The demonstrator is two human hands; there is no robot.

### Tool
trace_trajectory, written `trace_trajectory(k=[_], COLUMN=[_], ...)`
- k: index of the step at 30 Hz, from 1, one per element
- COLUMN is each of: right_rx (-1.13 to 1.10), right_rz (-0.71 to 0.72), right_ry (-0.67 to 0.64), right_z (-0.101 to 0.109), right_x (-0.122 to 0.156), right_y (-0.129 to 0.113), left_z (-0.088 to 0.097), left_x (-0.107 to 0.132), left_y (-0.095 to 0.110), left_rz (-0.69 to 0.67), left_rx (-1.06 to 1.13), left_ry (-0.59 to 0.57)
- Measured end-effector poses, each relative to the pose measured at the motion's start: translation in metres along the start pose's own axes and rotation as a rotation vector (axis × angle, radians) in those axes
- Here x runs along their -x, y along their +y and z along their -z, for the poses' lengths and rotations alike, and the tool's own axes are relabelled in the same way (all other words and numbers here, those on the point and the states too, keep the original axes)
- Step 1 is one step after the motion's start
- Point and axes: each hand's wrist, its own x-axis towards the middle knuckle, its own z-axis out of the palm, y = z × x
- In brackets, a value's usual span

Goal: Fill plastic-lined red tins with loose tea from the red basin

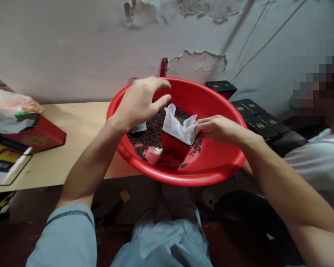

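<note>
A wide red plastic basin (180,180) stands in front of me with dark, loose, leaf-like material (153,135) in it. Inside the basin a red square tin (174,148) leans at a tilt, a white liner bag (176,126) sticking up out of its mouth. My right hand (221,128) grips the tin and liner at their right edge; its fingertips are partly hidden. My left hand (144,98) hovers over the basin's left side, thumb and fingers apart, holding nothing. Below it, a metal piece (139,128), perhaps a scoop, lies on the dark material.
On the wooden table (80,115) at left lies another red tin (41,133) with plastic bags by it. Several black-topped tins (256,113) stand at right. A person in a white shirt (317,155) is close on the right. Behind the basin is a peeling wall (80,44).
</note>
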Motion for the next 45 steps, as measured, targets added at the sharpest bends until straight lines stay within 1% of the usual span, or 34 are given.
trace_trajectory(k=[2,3,6,8,9,10,12,14,15,16,18,20,22,24,26,27,29,31,34,36,38,40,42,45], right_rx=[-0.042,-0.056,-0.013,-0.001,-0.01,-0.03,-0.089,-0.14,-0.141,-0.112,-0.003,0.094,0.123,0.124,0.134,0.141,0.154,0.156,0.132,0.108,0.079,0.02,-0.067,-0.169], right_rz=[0.043,0.07,0.086,0.103,0.112,0.114,0.065,-0.03,-0.07,-0.095,-0.12,-0.143,-0.176,-0.204,-0.225,-0.233,-0.257,-0.286,-0.304,-0.302,-0.298,-0.28,-0.252,-0.243], right_ry=[-0.125,-0.165,-0.162,-0.162,-0.139,-0.09,0.084,0.241,0.264,0.245,0.145,0.037,-0.071,-0.199,-0.273,-0.273,-0.226,-0.207,-0.261,-0.31,-0.344,-0.338,-0.303,-0.268], right_z=[-0.009,-0.013,-0.027,-0.032,-0.033,-0.031,-0.022,-0.009,-0.001,0.005,0.014,0.017,0.015,0.012,0.008,0.007,0.004,0.0,-0.008,-0.016,-0.024,-0.031,-0.035,-0.042], right_x=[0.014,0.017,0.019,0.017,0.016,0.015,0.016,0.018,0.019,0.02,0.021,0.019,0.016,0.012,0.011,0.011,0.015,0.019,0.021,0.02,0.017,0.016,0.017,0.022], right_y=[0.008,0.011,0.019,0.02,0.019,0.015,0.003,-0.014,-0.023,-0.031,-0.041,-0.041,-0.035,-0.029,-0.028,-0.029,-0.031,-0.031,-0.025,-0.021,-0.016,-0.012,-0.005,0.011], left_z=[-0.018,-0.025,-0.039,-0.043,-0.045,-0.046,-0.048,-0.048,-0.048,-0.047,-0.045,-0.043,-0.043,-0.047,-0.054,-0.057,-0.062,-0.064,-0.065,-0.069,-0.077,-0.087,-0.096,-0.11], left_x=[-0.003,-0.003,0.0,0.004,0.005,0.006,0.008,0.007,0.007,0.007,0.006,0.008,0.011,0.016,0.021,0.024,0.028,0.033,0.037,0.04,0.043,0.047,0.051,0.056], left_y=[0.002,0.004,0.015,0.023,0.027,0.03,0.034,0.036,0.037,0.037,0.04,0.044,0.047,0.049,0.048,0.047,0.045,0.044,0.044,0.042,0.035,0.024,0.014,0.0], left_rz=[-0.014,-0.017,0.0,0.087,0.157,0.229,0.322,0.313,0.284,0.251,0.194,0.156,0.161,0.198,0.234,0.246,0.254,0.261,0.284,0.303,0.282,0.223,0.176,0.161], left_rx=[0.071,0.109,0.164,0.114,0.062,0.0,-0.103,-0.122,-0.107,-0.09,-0.075,-0.088,-0.099,-0.102,-0.099,-0.103,-0.135,-0.188,-0.227,-0.206,-0.131,-0.012,0.099,0.219], left_ry=[-0.169,-0.257,-0.476,-0.55,-0.563,-0.56,-0.528,-0.517,-0.525,-0.539,-0.568,-0.601,-0.643,-0.678,-0.705,-0.712,-0.709,-0.711,-0.762,-0.816,-0.869,-0.891,-0.873,-0.841])
